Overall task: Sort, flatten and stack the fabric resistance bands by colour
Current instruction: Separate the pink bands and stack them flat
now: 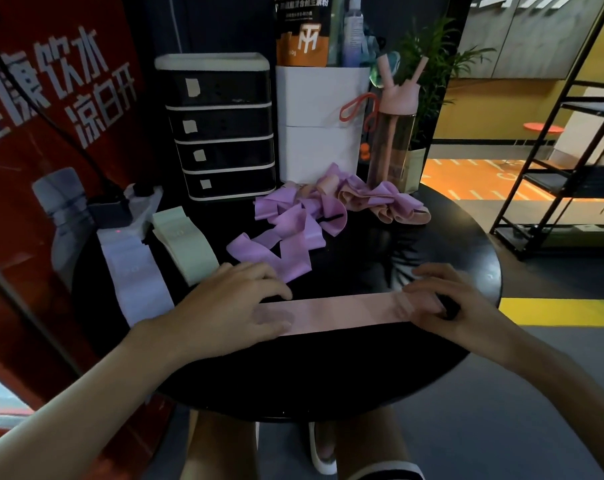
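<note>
- Round black table (328,368) holds everything.
- Long pale pink fabric band (345,311) lies near the table's front edge.
- Left hand (231,303) presses it with flat fingers.
- Right hand (442,299) pinches its other end with bent fingers.
- This looks like the flattening step; next, start a pink pile on the table.

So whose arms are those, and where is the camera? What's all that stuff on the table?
Those are a person's own bare arms; there is no robot. The one picture comes from a camera worn on their head, looking down. The left hand presses flat on one end of a pink band laid across the round black table. The right hand has its fingers over the other end; whether they pinch it, I cannot tell. Behind lies a tangled pile of purple bands. To the left sit a pale green stack and a whitish stack, already flattened. A drawer unit and a pink bottle stand at the back.
</note>
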A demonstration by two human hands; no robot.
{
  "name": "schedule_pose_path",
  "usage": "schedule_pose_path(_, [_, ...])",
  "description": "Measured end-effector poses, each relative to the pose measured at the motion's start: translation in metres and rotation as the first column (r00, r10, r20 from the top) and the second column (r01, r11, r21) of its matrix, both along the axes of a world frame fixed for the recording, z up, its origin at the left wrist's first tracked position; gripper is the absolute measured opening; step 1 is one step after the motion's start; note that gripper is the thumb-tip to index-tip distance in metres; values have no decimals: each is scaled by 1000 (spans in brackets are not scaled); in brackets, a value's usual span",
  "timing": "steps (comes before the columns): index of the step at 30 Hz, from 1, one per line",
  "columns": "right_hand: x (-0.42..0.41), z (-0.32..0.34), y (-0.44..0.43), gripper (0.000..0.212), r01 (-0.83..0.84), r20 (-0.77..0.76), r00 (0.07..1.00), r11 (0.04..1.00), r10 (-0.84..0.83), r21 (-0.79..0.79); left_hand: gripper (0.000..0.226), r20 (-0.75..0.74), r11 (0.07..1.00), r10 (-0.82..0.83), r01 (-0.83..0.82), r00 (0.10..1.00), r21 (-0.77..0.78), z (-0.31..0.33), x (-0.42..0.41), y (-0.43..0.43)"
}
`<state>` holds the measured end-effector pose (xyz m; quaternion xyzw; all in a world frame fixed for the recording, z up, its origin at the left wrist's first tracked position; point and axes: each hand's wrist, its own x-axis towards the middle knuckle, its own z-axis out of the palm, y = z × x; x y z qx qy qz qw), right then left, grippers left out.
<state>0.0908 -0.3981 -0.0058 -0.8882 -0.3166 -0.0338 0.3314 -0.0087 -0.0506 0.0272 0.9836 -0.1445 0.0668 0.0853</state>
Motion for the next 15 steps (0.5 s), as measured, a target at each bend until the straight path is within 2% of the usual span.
schedule_pose_path(2, [2,0,0,53,-22,-45,999,999,20,-42,57,-32,999,-29,28,999,-24,-12,5,-8])
schedule_pose_path(7, [9,-3,0,38,-11,-50,999,998,8,-59,51,-57,983,-45,35,997,-178,-25,9,-7])
schedule_pose_path(15, [14,-7,-2,37,-14,-40,999,998,11,-68,42,-44,988,-54,47,998,-147,-25,7,-10])
